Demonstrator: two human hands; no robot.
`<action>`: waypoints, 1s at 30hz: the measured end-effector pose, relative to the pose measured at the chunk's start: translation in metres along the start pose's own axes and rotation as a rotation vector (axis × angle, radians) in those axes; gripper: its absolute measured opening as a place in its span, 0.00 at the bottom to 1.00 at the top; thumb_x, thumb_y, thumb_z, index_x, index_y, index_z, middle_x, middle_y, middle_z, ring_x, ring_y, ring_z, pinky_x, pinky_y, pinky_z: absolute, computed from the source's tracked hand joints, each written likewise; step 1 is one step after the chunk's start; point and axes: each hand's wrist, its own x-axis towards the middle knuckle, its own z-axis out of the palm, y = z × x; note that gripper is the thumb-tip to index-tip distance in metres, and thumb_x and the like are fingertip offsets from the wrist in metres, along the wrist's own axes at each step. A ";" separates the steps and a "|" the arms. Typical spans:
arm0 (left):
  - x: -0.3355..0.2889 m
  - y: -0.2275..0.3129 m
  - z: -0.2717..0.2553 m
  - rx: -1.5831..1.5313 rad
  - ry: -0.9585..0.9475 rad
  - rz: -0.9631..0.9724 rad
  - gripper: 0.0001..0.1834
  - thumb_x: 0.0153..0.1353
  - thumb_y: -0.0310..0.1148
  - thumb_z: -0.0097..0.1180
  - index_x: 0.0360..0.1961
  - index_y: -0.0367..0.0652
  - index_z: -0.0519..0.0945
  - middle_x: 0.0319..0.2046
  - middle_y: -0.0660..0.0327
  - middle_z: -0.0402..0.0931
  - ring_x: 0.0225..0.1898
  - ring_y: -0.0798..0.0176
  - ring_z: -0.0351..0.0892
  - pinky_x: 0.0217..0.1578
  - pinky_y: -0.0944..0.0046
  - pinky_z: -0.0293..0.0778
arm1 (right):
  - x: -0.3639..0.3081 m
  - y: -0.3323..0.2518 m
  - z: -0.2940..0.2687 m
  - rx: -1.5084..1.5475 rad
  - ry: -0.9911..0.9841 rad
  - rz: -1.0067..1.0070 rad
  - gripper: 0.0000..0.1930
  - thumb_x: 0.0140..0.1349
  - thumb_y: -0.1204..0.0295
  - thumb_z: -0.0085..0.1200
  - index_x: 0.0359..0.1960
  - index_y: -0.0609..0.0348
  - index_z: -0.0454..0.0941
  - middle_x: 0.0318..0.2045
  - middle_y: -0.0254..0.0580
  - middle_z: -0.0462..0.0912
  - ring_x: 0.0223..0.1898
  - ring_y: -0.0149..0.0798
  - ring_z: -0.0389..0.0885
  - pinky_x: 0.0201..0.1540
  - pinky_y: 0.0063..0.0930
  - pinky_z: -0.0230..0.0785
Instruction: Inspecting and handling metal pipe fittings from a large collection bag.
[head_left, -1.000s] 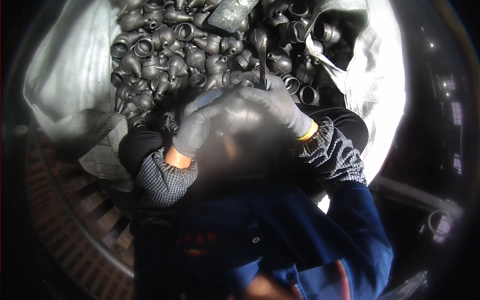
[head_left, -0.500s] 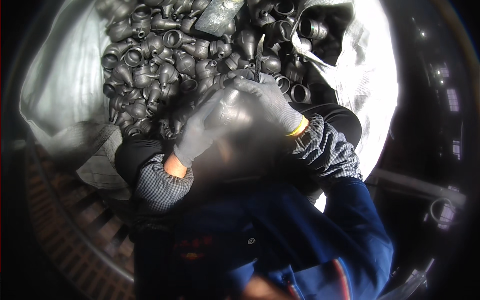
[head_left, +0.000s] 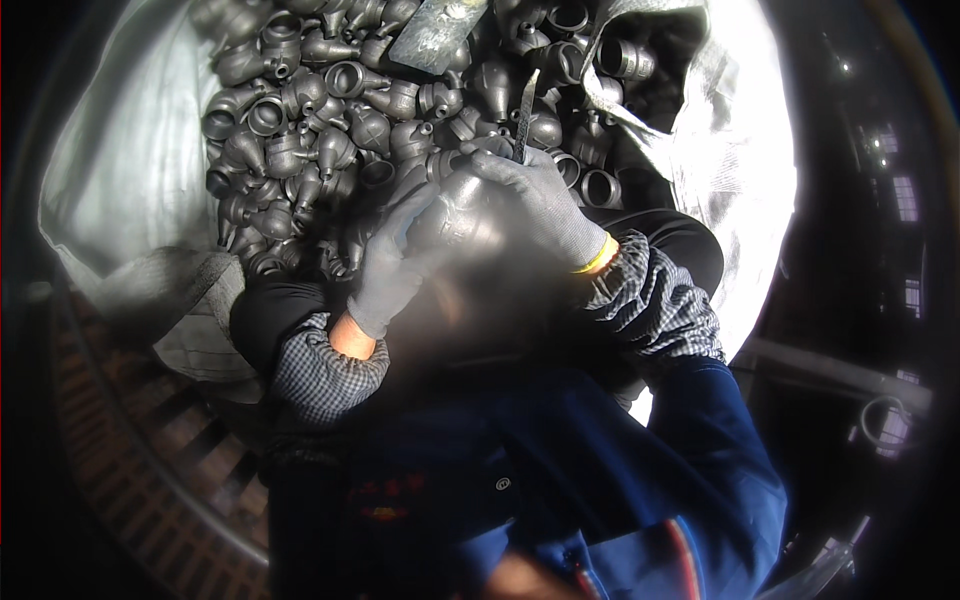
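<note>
Between my two hands is a rounded grey fitting (head_left: 462, 212), like the pipe fittings heaped around it, blurred by glare along its lower part. My left hand (head_left: 388, 255), in a grey glove, curves around the fitting's left side. The gloved right hand (head_left: 540, 195) grips a narrow, dark metal tool (head_left: 526, 110), file-like or blade-like, whose end points up and away. Its fingers also reach over the top of the fitting. Where the tool's lower part meets the fitting is hidden by the fingers.
Heaped grey fittings (head_left: 290, 150) fill a large white woven bag (head_left: 130, 180) in front of me. A flat metal plate (head_left: 435, 35) lies on the heap. One bag strap (head_left: 625, 115) loops at the right. An orange-brown slatted grate (head_left: 140, 450) shows at lower left.
The tool's upper end has swung slightly right. The fitting has turned a little, and my left hand has shifted slightly on it. The heap has not moved.
</note>
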 end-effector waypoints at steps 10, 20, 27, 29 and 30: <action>-0.001 0.006 -0.002 0.075 -0.139 -0.007 0.23 0.58 0.22 0.55 0.57 0.35 0.71 0.56 0.54 0.71 0.60 0.60 0.68 0.60 0.63 0.62 | 0.002 0.007 -0.002 -0.002 -0.005 -0.015 0.12 0.60 0.70 0.57 0.44 0.60 0.79 0.25 0.26 0.77 0.21 0.17 0.68 0.23 0.11 0.59; -0.005 0.001 -0.013 -0.032 -0.023 -0.053 0.16 0.51 0.19 0.55 0.44 0.37 0.77 0.57 0.55 0.68 0.54 0.66 0.69 0.49 0.68 0.69 | -0.002 -0.003 0.001 -0.034 0.003 -0.008 0.12 0.59 0.71 0.57 0.44 0.61 0.79 0.24 0.26 0.75 0.20 0.18 0.67 0.23 0.13 0.59; -0.008 0.009 -0.007 -0.046 -0.115 -0.166 0.15 0.53 0.22 0.57 0.44 0.39 0.79 0.61 0.57 0.64 0.55 0.69 0.67 0.51 0.70 0.67 | -0.009 -0.017 0.002 0.058 0.027 0.032 0.14 0.62 0.70 0.52 0.49 0.60 0.76 0.22 0.24 0.70 0.21 0.20 0.64 0.23 0.15 0.57; -0.012 0.008 -0.007 -0.268 0.130 -0.179 0.09 0.57 0.25 0.56 0.39 0.40 0.80 0.59 0.58 0.67 0.53 0.68 0.69 0.52 0.68 0.67 | -0.010 -0.016 -0.001 0.123 0.039 0.063 0.12 0.61 0.71 0.54 0.45 0.61 0.78 0.24 0.26 0.73 0.20 0.20 0.65 0.22 0.14 0.59; -0.015 0.006 -0.005 -0.443 0.259 -0.160 0.09 0.61 0.31 0.54 0.42 0.42 0.78 0.54 0.59 0.69 0.51 0.66 0.71 0.50 0.64 0.69 | -0.009 -0.015 -0.003 0.132 0.047 0.071 0.14 0.63 0.71 0.51 0.49 0.61 0.76 0.21 0.25 0.69 0.20 0.20 0.63 0.22 0.14 0.57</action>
